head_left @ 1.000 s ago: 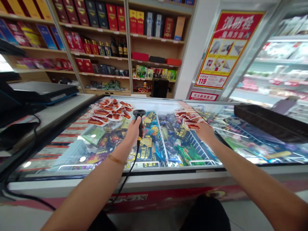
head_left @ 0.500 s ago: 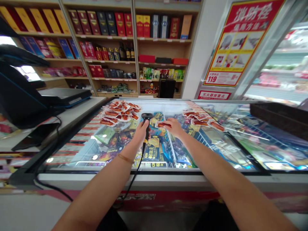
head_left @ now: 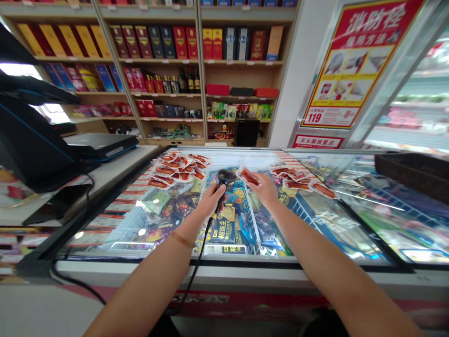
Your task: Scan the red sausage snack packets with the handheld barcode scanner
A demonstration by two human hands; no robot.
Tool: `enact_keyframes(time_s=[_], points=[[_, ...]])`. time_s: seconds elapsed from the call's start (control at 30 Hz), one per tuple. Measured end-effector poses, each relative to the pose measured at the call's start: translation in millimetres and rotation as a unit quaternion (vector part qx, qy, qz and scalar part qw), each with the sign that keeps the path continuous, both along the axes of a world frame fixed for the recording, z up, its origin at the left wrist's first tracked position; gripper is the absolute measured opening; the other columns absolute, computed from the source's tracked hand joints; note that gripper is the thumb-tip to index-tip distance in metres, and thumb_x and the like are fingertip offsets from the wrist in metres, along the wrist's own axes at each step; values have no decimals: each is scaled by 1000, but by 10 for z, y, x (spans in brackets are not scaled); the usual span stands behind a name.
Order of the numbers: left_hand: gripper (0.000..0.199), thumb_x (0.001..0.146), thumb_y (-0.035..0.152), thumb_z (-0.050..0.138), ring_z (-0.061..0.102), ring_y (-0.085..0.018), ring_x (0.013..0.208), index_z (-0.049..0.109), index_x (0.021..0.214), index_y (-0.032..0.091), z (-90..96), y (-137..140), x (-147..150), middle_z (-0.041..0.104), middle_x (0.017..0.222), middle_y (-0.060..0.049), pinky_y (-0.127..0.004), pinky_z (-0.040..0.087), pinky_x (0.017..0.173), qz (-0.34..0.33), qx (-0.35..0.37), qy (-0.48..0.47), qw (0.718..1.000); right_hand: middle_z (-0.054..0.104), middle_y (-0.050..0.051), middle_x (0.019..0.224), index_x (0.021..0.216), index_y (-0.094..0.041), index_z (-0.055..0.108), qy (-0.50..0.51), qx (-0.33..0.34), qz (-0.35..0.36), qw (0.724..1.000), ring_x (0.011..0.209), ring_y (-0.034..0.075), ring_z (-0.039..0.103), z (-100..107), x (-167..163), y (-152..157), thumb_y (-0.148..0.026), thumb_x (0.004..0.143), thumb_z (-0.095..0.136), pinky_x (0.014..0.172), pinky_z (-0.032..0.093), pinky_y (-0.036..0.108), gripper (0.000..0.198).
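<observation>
My left hand (head_left: 212, 200) is closed around the handle of a black barcode scanner (head_left: 226, 175), whose head points away from me and toward the right. A black cord trails from the handle over the freezer's front edge. In my right hand (head_left: 264, 188) is a packaged sausage (head_left: 248, 176), pinched at its right end and tilted up just right of the scanner head. A pile of packaged sausages (head_left: 177, 169) lies on the glass to the left. To the right of my right hand, several more packaged sausages (head_left: 297, 179) rest on the glass.
Beneath the hands is a glass-topped chest freezer (head_left: 224, 270) with bagged goods in wire baskets. At left stand a scale (head_left: 101, 144) and a dark screen on a counter. A dark tray (head_left: 414, 173) sits at far right. Shelves of boxes (head_left: 157, 42) line the back wall.
My right hand has lifted and tilted the packaged sausage. The scanner head has turned toward it. The whole view has shifted slightly.
</observation>
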State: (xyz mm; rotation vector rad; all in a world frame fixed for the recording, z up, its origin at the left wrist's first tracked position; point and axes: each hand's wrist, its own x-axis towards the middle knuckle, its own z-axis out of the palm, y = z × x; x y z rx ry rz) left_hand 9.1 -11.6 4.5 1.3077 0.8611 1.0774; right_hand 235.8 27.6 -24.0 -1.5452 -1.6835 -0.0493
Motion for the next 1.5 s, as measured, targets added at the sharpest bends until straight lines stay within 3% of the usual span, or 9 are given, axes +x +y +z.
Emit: enact_keyframes(time_s=[0.13,0.27,0.7,1.03,1.13,1.27,1.37,1.5], points=[[49,71,63,65,47,-9,33,50,88,20,-7,-2,-6,56,60,4,-21,33,31,-46,7,4,999,66,11,105,118,-18,64,8,42,8,999,100,26,59,1,51,30,-32,84,57,92,46,41,37],[46,72,60,66,48,-8,34,52,90,20,9,-45,-5,56,61,4,-20,32,32,-50,11,1,999,65,12,111,119,-17,58,27,80,14,996,102,28,59,-4,60,51,-24,80,57,93,46,43,40],[40,74,55,66,48,-8,36,52,85,19,15,-103,1,57,62,3,-20,34,33,-73,4,-8,997,65,10,108,113,-19,58,20,56,19,998,100,27,59,44,53,0,-23,80,56,91,46,40,33],[42,73,57,67,47,-8,35,51,84,20,32,-114,7,56,61,3,-21,33,33,-82,1,-8,997,65,11,106,111,-19,57,15,86,25,996,99,27,59,26,65,14,-21,77,55,91,46,41,34],[41,73,57,67,47,-8,34,51,83,20,54,-110,26,56,61,4,-21,32,33,-40,7,-7,999,64,12,107,111,-18,55,26,92,23,995,100,27,59,-16,66,14,-18,73,54,93,46,42,38],[41,75,59,62,46,-8,33,48,84,21,220,-107,-45,54,59,6,-21,34,32,97,-10,-31,995,64,12,102,104,-19,53,68,87,5,994,96,27,59,32,-46,78,-24,73,55,88,47,43,31],[41,77,59,59,46,-9,33,47,83,21,419,-96,-278,54,59,6,-22,35,33,158,-31,-81,984,63,10,98,97,-20,53,60,84,33,994,94,26,59,242,-312,266,-25,73,55,87,46,41,25],[39,78,57,58,46,-8,33,46,83,21,575,-73,-812,54,60,6,-22,35,32,255,-14,-119,960,62,9,98,94,-21,54,25,80,111,990,95,25,58,632,-942,687,-24,70,55,87,45,38,24]])
